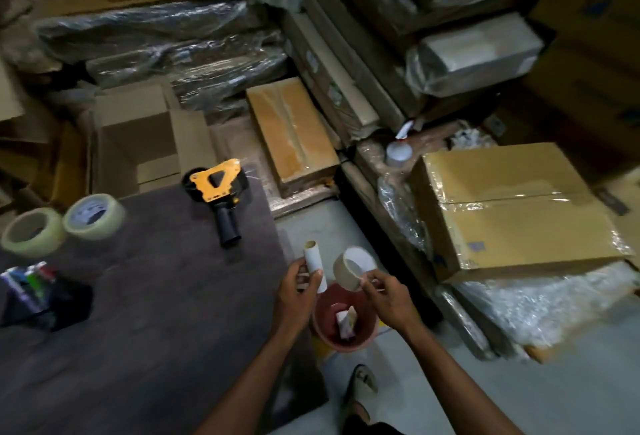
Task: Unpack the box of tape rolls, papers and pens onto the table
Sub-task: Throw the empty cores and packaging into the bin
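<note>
Left hand (pixel 298 291) grips upright paper tube (pixel 314 265).

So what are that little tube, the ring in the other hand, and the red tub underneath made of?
Tube, held in the left hand: looks like cardboard, matt white outside, a brownish open end. Ring, pinched by the right hand: probably a cardboard tape core, matt tan wall, hollow middle. Tub: likely plastic, smooth dull red; the blur leaves it uncertain.
</note>
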`<state>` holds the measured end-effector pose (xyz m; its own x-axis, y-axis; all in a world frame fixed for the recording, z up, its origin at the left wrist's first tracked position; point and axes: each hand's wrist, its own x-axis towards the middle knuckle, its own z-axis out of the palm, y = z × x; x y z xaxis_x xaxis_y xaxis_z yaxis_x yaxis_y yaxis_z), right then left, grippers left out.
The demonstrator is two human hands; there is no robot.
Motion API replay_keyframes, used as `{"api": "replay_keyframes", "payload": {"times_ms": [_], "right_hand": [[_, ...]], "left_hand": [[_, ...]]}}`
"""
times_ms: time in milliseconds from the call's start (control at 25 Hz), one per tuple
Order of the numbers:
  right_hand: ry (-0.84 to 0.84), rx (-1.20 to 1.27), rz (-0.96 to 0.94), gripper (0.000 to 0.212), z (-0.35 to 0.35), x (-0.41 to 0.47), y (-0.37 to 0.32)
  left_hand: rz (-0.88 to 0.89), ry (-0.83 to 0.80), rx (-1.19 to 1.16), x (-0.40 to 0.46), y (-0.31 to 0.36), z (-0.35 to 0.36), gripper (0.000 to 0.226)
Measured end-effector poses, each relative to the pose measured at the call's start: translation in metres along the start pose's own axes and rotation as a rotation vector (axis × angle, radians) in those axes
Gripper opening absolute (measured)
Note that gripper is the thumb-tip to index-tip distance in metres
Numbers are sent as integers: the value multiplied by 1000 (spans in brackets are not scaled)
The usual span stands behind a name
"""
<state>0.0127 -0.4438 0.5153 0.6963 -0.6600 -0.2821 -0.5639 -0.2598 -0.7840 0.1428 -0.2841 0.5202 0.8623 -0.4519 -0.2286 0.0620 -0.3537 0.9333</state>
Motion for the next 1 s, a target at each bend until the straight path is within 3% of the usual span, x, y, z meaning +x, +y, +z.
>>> {"api": "replay_keyframes", "payload": {"times_ms": [240, 520, 600, 720, 1000], "right_hand": [[-43, 121, 248, 16, -17, 42, 104], [-157, 213, 551, 8, 43, 78, 219], [-195, 196, 618, 15, 54, 90, 232], [-242, 132, 637, 25, 72, 111, 249], [-359, 117, 635, 24, 114, 153, 286]], "left_hand": [[-166, -153, 82, 45, -11, 110, 11], [-542, -128, 257, 83, -153, 172, 15], [-614, -98, 291, 88, -179, 181, 15], [-659, -71, 295, 101, -204, 196, 20], [-690, -104, 307, 129, -248, 213, 33]]}}
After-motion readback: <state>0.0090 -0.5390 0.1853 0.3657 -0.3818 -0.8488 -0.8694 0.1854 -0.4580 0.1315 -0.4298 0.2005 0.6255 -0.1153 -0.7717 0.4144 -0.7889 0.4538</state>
